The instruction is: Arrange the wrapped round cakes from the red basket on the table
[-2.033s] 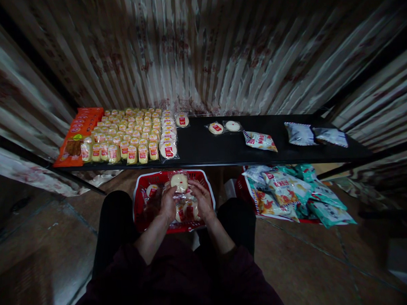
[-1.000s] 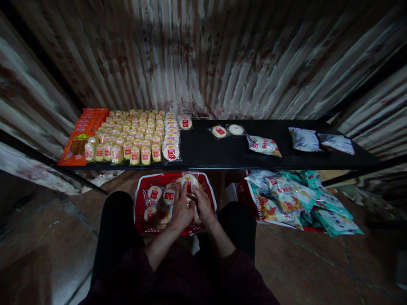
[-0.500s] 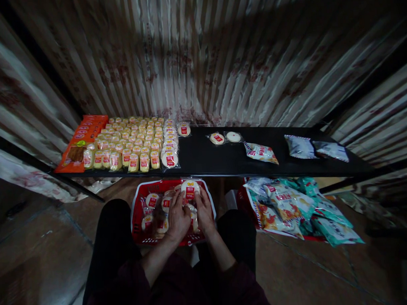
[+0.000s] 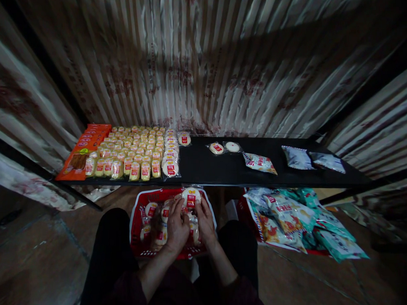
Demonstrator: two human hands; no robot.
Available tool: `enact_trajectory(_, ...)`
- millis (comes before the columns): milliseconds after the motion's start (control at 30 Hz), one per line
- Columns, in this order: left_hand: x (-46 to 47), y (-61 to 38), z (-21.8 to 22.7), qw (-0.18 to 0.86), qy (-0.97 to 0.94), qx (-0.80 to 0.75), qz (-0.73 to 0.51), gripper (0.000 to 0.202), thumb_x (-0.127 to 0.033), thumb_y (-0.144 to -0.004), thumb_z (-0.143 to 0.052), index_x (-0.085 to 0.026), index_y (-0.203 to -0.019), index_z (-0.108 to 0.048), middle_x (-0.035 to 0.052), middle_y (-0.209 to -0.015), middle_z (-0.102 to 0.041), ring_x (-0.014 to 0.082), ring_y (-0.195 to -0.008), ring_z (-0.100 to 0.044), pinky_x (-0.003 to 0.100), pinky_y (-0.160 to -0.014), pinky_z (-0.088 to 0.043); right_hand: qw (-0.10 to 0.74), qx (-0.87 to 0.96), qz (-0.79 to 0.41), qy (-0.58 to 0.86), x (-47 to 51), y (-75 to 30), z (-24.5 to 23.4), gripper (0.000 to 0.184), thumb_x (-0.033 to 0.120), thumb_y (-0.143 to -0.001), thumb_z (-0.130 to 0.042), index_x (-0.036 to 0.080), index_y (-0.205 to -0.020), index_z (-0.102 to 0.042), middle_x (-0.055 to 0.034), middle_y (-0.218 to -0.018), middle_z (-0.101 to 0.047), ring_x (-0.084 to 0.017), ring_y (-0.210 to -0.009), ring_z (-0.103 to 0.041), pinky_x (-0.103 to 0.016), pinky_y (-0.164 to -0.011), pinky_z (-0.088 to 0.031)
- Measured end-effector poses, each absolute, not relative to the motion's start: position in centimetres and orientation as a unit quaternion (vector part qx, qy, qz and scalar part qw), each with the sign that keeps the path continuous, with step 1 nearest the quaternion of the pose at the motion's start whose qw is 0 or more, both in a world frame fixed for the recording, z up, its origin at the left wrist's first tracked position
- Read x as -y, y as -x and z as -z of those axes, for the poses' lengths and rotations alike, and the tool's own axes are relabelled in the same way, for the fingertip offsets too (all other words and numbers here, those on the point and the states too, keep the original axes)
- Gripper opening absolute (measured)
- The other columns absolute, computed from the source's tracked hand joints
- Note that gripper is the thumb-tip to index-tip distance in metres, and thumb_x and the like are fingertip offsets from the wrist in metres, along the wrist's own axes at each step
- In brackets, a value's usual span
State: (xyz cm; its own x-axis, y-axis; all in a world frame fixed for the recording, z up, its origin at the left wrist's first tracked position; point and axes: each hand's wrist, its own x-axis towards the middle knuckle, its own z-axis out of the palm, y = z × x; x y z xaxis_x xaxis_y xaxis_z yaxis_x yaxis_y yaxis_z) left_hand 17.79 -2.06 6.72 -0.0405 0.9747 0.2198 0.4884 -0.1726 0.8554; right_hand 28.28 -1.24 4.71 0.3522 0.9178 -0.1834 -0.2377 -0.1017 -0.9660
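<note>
Between my left hand (image 4: 178, 224) and my right hand (image 4: 205, 217) is a round wrapped rice cracker (image 4: 191, 197) with a red and white label. Both hands are closed on its near edge, thumbs toward the middle. They are above a red basket (image 4: 134, 228) that holds more wrapped round crackers (image 4: 151, 210). On the black shelf (image 4: 204, 170) behind, a column of the same round crackers (image 4: 171, 168) runs front to back, with a single cracker (image 4: 184, 139) beside its far end. Two more round packs (image 4: 216, 148) lie further right.
Rows of small yellow wrapped cakes (image 4: 134, 170) and an orange bag (image 4: 85, 150) fill the shelf's left. A white-red snack bag (image 4: 260, 163) and two silvery bags (image 4: 297, 158) lie right. Below stands a second red basket (image 4: 245, 213) heaped with snack bags. Patterned curtain (image 4: 194, 81) hangs behind.
The view has tilted up a little, so the shelf and baskets sit lower in the picture. Both hands still hold the cracker over the basket.
</note>
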Motion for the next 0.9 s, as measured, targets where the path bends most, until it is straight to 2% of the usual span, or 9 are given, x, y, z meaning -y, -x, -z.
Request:
enact_trajectory(233, 1.8, -17.8, -7.0, 0.285, -0.623, -0.561, -0.464, 0.042, -0.008, -0.080, -0.041, -0.013, -0.117, -0.060, 0.0128, -0.122, -0.060, 0.0216, -0.120, -0.052, 0.043, -0.108, -0.039, 0.643, 0.280, -0.471, 0.534, 0.7, -28.2, -5.1, 0.054, 0.049, -0.075, -0.066, 0.020, -0.120, -0.060, -0.0079, -0.118, -0.066, -0.022, -0.098, -0.064, -0.032, -0.083, -0.051)
enact_trajectory(433, 1.1, -17.9, -7.6, 0.291, -0.613, -0.562, -0.472, 0.045, -0.006, -0.077, -0.042, -0.017, -0.115, -0.062, 0.0109, -0.121, -0.061, 0.0219, -0.116, -0.055, 0.043, -0.106, -0.041, 0.630, 0.297, -0.500, 0.514, 0.1, -28.6, -5.8, 0.046, 0.048, -0.076, -0.065, 0.023, -0.113, -0.064, -0.0037, -0.102, -0.071, -0.019, -0.085, -0.066, -0.031, -0.077, -0.052)
enact_trajectory(700, 0.0, -18.4, -9.0, 0.319, -0.601, -0.557, -0.475, 0.047, -0.007, -0.076, -0.043, -0.017, -0.119, -0.060, 0.0100, -0.128, -0.057, 0.0209, -0.122, -0.051, 0.039, -0.108, -0.039, 0.636, 0.254, -0.547, 0.482, -1.1, -29.3, -7.8, 0.054, 0.044, -0.070, -0.072, 0.024, -0.118, -0.062, -0.0039, -0.105, -0.071, -0.022, -0.089, -0.068, -0.034, -0.079, -0.053)
enact_trajectory(900, -1.2, -18.8, -9.6, 0.335, -0.598, -0.552, -0.474, 0.047, -0.006, -0.076, -0.042, -0.016, -0.118, -0.059, 0.0109, -0.129, -0.055, 0.0206, -0.123, -0.050, 0.039, -0.109, -0.038, 0.630, 0.285, -0.515, 0.506, -2.4, -30.0, -8.7, 0.062, 0.048, -0.069, -0.072, 0.022, -0.123, -0.059, -0.0061, -0.108, -0.071, -0.025, -0.095, -0.067, -0.037, -0.081, -0.054)
